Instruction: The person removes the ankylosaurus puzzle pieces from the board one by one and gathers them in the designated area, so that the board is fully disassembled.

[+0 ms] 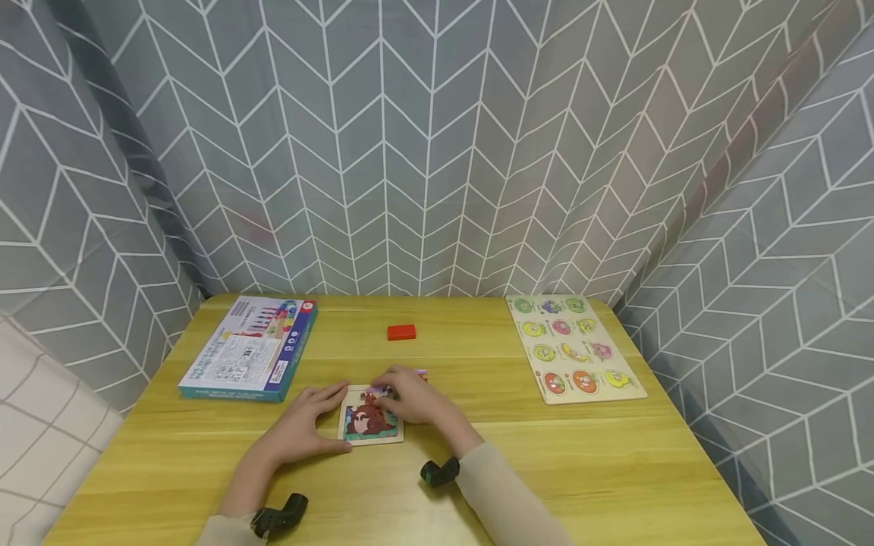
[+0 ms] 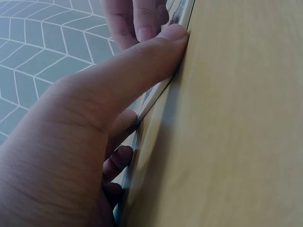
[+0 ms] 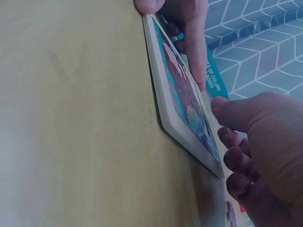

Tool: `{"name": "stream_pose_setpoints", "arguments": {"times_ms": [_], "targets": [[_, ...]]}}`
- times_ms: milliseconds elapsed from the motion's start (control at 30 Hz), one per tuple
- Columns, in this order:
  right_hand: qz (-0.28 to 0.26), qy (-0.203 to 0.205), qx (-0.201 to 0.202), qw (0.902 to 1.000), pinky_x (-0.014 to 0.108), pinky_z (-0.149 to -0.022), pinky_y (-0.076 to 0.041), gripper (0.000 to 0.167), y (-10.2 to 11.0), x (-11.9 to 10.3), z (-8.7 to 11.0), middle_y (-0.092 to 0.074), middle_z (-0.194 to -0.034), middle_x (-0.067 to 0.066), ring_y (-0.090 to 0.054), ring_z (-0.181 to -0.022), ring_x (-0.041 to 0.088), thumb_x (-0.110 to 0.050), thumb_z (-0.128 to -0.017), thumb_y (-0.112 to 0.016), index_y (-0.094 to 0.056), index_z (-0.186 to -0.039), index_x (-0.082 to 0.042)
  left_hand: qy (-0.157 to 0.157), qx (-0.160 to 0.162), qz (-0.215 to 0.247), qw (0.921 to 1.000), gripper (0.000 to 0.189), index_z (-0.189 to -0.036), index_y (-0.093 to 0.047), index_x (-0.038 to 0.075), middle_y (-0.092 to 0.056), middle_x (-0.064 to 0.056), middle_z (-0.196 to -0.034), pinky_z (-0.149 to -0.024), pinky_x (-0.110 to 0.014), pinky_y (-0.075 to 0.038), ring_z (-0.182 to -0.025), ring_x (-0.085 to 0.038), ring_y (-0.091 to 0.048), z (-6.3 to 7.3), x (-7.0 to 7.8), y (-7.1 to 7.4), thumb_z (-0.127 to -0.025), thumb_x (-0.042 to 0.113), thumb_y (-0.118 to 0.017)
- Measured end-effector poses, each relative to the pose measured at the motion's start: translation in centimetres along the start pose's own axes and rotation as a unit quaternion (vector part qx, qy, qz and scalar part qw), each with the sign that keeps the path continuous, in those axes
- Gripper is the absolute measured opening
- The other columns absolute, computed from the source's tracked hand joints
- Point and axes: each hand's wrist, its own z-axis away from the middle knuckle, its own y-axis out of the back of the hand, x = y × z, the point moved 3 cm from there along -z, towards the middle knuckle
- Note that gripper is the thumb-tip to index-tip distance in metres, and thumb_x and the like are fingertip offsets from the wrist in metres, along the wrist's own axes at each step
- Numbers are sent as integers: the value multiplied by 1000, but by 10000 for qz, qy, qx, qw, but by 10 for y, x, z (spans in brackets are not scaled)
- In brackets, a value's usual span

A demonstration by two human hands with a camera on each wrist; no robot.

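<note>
A small jigsaw puzzle board (image 1: 369,426) with a pale wooden rim and a reddish-brown animal picture lies flat on the table. My left hand (image 1: 304,425) grips it from the left, thumb at the near edge and index finger at the far left corner. Over the board's far right part, my right hand (image 1: 410,396) has its fingers curled down, with a purple puzzle piece (image 1: 378,390) at the fingertips. From the right wrist, the right thumb (image 3: 232,111) hovers close over the picture, and the left index finger (image 3: 195,56) lies along the board's far side.
A flat toy box (image 1: 249,349) with a white printed top and teal side lies at the left. At the back middle is a red block (image 1: 401,332). A fruit-picture board (image 1: 575,350) lies on the right. Something colourful (image 1: 422,374) peeks out behind the right hand.
</note>
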Motion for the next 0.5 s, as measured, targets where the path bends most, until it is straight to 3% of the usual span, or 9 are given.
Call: {"name": "stream_pose_setpoints", "arguments": {"times_ms": [233, 400, 500], "targets": [[-441, -201, 901, 9948, 30, -89, -54, 33, 12, 27, 21, -65, -126, 11, -59, -101, 16, -19, -107, -66, -70, -136, -4, 7, 6, -13, 10000, 111, -162, -47, 13, -46, -11, -165, -109, -62, -43, -129, -30, -47, 0, 0, -2, -73, 65, -90], [-572, -613, 1591, 9837, 42, -91, -55, 31, 34, 66, 49, -64, -125, 14, -62, -105, 24, -13, -103, -70, -71, -131, -1, 27, -8, 47, 10000, 111, -162, -47, 13, -44, -11, -166, -110, -63, -41, -131, -31, -46, 1, 1, -1, -73, 63, -90], [-544, -788, 1667, 9813, 41, -89, -53, 29, 39, 87, 62, -65, -123, 14, -61, -103, 22, -12, -102, -72, -73, -129, -1, 55, -13, 63, 10000, 111, -162, -47, 13, -44, -10, -166, -110, -64, -40, -133, -33, -46, 1, 0, -1, -73, 63, -91]]}}
